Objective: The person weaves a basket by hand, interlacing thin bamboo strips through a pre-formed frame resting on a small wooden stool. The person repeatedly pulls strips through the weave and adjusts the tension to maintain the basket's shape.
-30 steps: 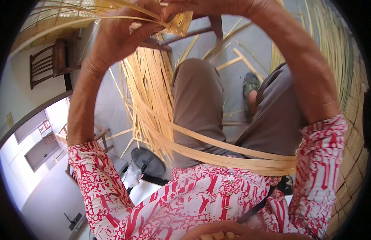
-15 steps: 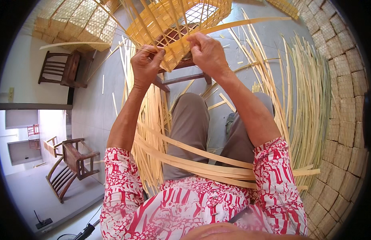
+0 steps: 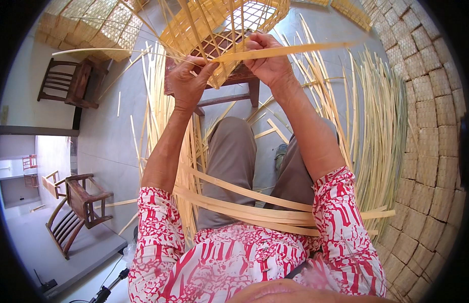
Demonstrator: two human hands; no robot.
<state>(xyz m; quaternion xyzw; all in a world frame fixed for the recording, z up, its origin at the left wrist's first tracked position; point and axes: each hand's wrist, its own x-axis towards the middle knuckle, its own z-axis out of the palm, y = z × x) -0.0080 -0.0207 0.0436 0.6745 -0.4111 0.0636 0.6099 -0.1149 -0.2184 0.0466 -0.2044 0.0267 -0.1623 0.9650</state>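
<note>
A partly woven yellow bamboo basket (image 3: 181, 38) rests tilted on a dark wooden stool (image 3: 253, 93) in front of my knees, its long uprights standing out past the top edge. A wide, flat bamboo strip (image 3: 305, 49) runs from the basket's near corner off to the right, its far end loose. My left hand (image 3: 188, 83) pinches that strip against the corner between thumb and fingers. Close by on the right, my right hand (image 3: 270, 63) is curled at the basket's side with the strip across its fingers; its fingertips are partly hidden.
Several pale strips (image 3: 254, 214) lie across my lap. Bundles of long bamboo strips (image 3: 378, 116) cover the floor right and left of my legs. Stacked woven pieces (image 3: 429, 126) line the right side. Wooden chairs (image 3: 85, 199) stand at the left.
My right hand has turned and shifted a little at the basket's side, so the strip now crosses in front of its fingers. The left hand keeps its pinch at the corner.
</note>
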